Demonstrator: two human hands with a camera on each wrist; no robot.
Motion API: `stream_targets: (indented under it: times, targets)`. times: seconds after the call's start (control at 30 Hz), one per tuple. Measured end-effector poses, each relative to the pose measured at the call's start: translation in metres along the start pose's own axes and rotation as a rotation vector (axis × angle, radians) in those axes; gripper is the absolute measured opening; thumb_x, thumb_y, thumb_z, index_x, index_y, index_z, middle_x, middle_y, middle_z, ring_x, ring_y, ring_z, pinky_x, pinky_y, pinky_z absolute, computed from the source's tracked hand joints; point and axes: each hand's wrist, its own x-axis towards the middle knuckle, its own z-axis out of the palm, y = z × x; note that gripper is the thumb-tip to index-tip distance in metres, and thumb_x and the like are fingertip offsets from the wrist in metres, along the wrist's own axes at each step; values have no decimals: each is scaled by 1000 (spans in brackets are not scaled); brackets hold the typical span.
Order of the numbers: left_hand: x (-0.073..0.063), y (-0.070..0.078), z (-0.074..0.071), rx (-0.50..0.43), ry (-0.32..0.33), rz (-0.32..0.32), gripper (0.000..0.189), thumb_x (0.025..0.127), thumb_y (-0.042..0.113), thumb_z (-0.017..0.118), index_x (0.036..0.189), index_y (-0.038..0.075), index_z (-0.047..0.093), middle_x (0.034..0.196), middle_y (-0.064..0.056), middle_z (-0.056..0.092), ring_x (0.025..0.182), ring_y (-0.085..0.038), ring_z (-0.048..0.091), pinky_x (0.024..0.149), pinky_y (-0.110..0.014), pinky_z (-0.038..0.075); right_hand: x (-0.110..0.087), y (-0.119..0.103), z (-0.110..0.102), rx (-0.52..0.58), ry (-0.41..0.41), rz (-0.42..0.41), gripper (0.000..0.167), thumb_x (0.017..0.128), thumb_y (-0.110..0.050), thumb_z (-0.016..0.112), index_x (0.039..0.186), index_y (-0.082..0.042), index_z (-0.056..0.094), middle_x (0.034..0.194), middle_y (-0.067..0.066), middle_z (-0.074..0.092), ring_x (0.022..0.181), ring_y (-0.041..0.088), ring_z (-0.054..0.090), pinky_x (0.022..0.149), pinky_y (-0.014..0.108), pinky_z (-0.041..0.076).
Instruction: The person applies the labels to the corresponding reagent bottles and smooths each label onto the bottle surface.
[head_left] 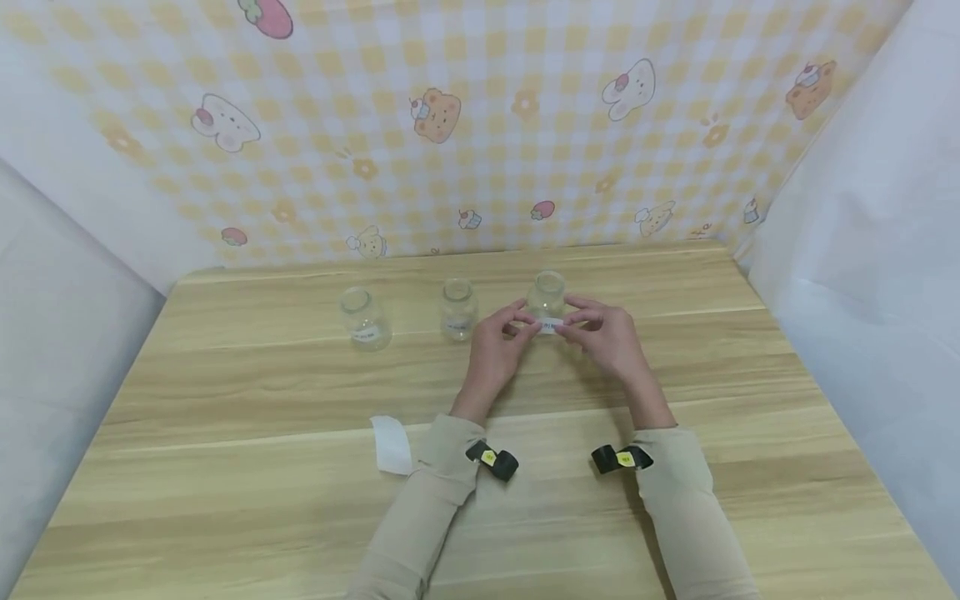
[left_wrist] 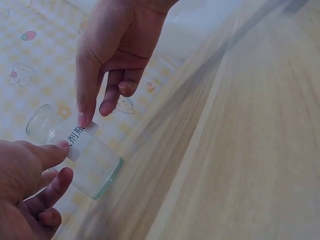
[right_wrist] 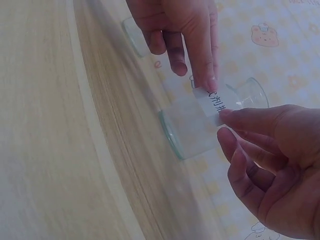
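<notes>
A clear glass reagent bottle (head_left: 546, 293) stands upright near the back of the table, with a white label (head_left: 550, 326) bearing dark printed characters across its front. My left hand (head_left: 497, 348) is at the bottle's left side, its thumb on the label's left end. From the other side my right hand (head_left: 609, 340) holds the label's right end under its thumb. In the left wrist view the label (left_wrist: 80, 138) lies over the bottle's wall (left_wrist: 95, 167) between both thumbs. The right wrist view shows the same label (right_wrist: 212, 104) from the opposite side.
Two more labelled glass bottles stand to the left, a middle bottle (head_left: 458, 310) and a far-left bottle (head_left: 365, 318). A white paper piece (head_left: 392, 445) lies beside the left sleeve. Behind the wooden table (head_left: 247, 500) hangs a checked cloth (head_left: 495, 142).
</notes>
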Motion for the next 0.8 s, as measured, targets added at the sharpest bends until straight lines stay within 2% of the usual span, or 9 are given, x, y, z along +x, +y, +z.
stream_targets:
  times: [0.27,0.8]
  targets:
    - [0,-1,1,18,3,11,12,97,21,75,100,9,76,143,-7,63,92,-22,71,85,-35,58,-1,-1,1,-8,2,2,15,93,-11,79,96,3,78,144,13,62,79,34,71,58,21,51]
    - [0,-2,3,4,23,37,10,96,18,76,99,8,75,140,-8,65,88,-22,72,83,-33,58,0,1,4,-55,30,-1,13,92,-13,80,94,0,79,141,10,64,81,26,73,62,24,53]
